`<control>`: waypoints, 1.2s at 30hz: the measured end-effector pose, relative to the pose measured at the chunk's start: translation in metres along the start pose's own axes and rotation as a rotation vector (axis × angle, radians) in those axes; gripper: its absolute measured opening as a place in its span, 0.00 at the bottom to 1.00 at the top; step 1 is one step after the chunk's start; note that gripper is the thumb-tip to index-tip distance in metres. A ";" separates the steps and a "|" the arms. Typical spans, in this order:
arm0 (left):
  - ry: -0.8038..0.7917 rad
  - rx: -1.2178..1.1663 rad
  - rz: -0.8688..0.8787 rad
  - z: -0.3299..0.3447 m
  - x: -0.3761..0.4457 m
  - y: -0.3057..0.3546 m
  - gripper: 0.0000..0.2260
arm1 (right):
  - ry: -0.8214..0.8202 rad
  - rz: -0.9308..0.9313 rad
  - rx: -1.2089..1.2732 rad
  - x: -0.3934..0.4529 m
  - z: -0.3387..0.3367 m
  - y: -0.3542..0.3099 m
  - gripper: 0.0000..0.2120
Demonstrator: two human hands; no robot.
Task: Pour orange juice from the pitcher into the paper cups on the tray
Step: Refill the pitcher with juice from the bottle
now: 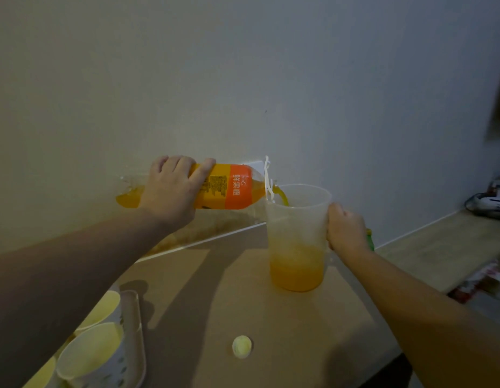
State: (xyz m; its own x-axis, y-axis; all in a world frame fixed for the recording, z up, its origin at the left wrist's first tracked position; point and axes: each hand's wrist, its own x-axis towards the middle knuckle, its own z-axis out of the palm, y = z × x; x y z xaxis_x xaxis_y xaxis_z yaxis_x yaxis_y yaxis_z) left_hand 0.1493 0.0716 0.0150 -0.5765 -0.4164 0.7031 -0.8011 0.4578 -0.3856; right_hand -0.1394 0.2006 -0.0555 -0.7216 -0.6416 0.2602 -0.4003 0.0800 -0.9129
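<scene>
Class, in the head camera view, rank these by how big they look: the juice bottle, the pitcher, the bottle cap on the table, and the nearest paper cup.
1. Juice bottle and pitcher: alike, unranked.
2. Nearest paper cup, enlarged by nearness.
3. Bottle cap.

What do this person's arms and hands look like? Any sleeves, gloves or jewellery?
Both forearms are bare as far as the picture shows: no sleeves come into view. The left hand and the right hand wear no gloves, and no watch, bracelet or ring shows on them. The dim light hides finer detail.
</scene>
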 end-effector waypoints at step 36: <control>0.002 0.005 0.006 -0.002 0.000 0.001 0.42 | -0.036 -0.011 0.032 0.000 -0.001 0.002 0.21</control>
State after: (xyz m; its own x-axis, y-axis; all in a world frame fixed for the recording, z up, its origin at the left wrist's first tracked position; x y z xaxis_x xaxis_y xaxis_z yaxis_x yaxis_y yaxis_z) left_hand 0.1488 0.0739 0.0161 -0.5807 -0.4122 0.7020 -0.7985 0.4563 -0.3926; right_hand -0.1404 0.2019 -0.0567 -0.6961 -0.6693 0.2596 -0.3899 0.0488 -0.9196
